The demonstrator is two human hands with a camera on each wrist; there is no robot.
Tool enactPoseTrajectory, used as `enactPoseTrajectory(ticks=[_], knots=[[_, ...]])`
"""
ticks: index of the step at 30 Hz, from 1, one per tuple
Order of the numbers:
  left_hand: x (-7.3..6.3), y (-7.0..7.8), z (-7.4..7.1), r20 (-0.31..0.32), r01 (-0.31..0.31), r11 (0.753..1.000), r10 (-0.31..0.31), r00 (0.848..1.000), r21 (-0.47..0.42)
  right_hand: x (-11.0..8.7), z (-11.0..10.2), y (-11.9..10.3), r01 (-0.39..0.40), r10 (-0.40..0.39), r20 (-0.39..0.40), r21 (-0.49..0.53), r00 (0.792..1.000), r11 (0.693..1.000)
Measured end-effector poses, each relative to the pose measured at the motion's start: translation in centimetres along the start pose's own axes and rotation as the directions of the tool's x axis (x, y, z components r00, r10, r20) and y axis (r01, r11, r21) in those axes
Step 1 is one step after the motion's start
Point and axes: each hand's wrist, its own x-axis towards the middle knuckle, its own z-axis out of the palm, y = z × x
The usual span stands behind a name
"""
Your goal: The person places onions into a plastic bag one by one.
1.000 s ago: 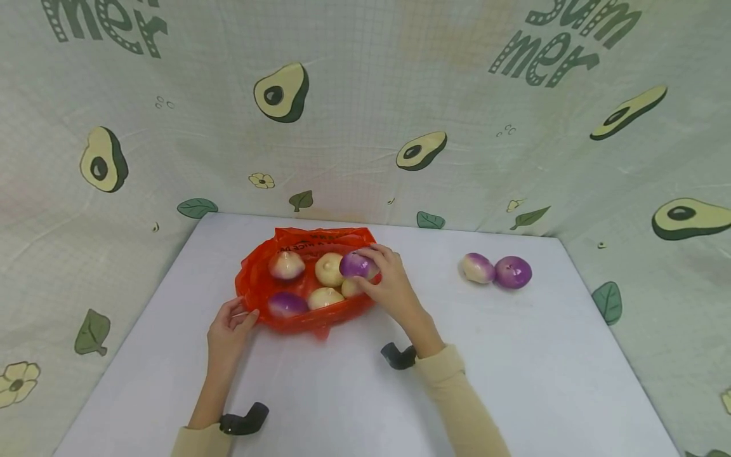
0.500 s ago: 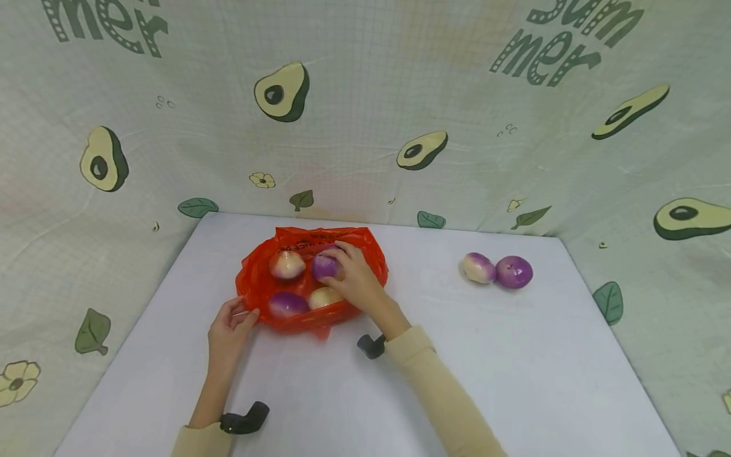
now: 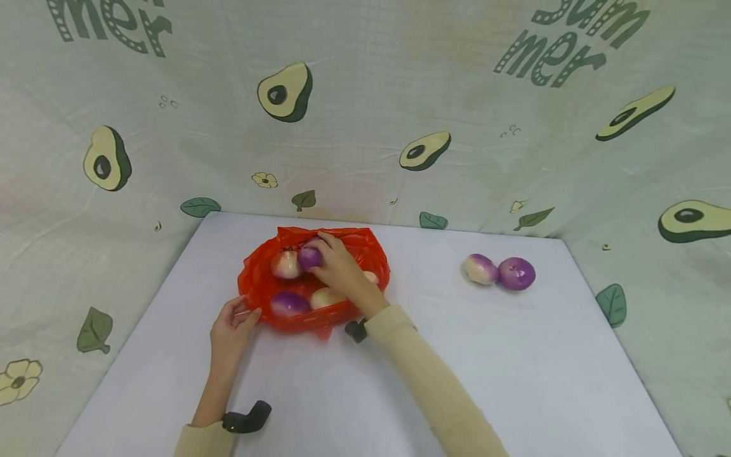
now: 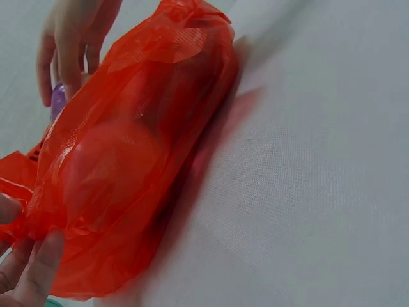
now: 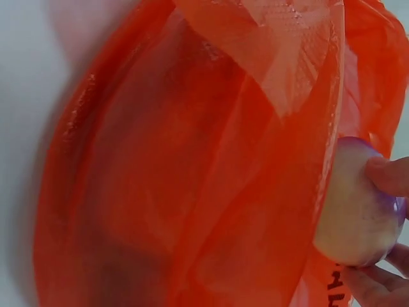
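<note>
Work appears to be midway: at least four onions lie inside the red bag (image 3: 299, 322) besides the one being handled: a white-and-purple onion (image 3: 284, 266) at ten o'clock, a purple onion (image 3: 290, 305) at seven, a pale onion (image 3: 326, 298) near five, and another pale one (image 3: 371, 277) at three, mostly behind the forearm. Two loose onions, one blotched (image 3: 481, 269) and one deep purple (image 3: 516, 273), sit together on the surface (image 3: 514, 368), well out towards three o'clock, and seem left to deal with. Whether onions are being packed, removed or rearranged cannot be told.

The right hand (image 3: 341, 265), reaching in from five o'clock, grips the held onion (image 3: 309, 258) between thumb and fingers near the bag's twelve. At eight o'clock the left hand (image 3: 228, 330) pinches the bag's rim.
</note>
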Motion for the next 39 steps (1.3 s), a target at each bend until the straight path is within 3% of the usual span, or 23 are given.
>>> enactPoseTrajectory(ticks=[6,14,21,25,31,33,39], knots=[[0.0,0.1,-0.1,-0.002,0.008,1.0,-0.008,1.0,0.006,0.8,0.2,-0.7,0.001,0.001,0.046,-0.051,0.999,0.999],[0.0,0.0,-0.1,-0.002,0.003,1.0,-0.003,1.0,0.012,1.1,0.7,-1.1,-0.048,0.061,0.078,-0.158,0.995,0.986],[0.1,0.0,-0.1,-0.001,-0.02,1.0,0.02,1.0,0.002,1.5,1.3,-0.9,-0.083,0.098,0.093,-0.154,0.991,0.985],[0.1,0.0,-0.2,0.007,-0.031,0.999,0.031,0.999,-0.019,1.6,1.7,-1.1,-0.043,0.069,0.158,-0.161,0.985,0.986],[0.0,-0.1,-0.2,0.005,-0.038,0.999,0.039,0.999,-0.032,1.0,2.4,-1.4,0.09,-0.027,0.326,-0.179,0.945,0.98],[0.1,-0.1,-0.2,-0.001,-0.042,0.999,0.042,0.999,-0.033,0.9,2.6,-1.5,0.097,-0.034,0.34,-0.171,0.94,0.98],[0.1,-0.3,-0.2,-0.012,-0.042,0.998,0.042,0.999,-0.04,0.9,2.7,-1.5,0.036,0.017,0.313,-0.162,0.95,0.986]])
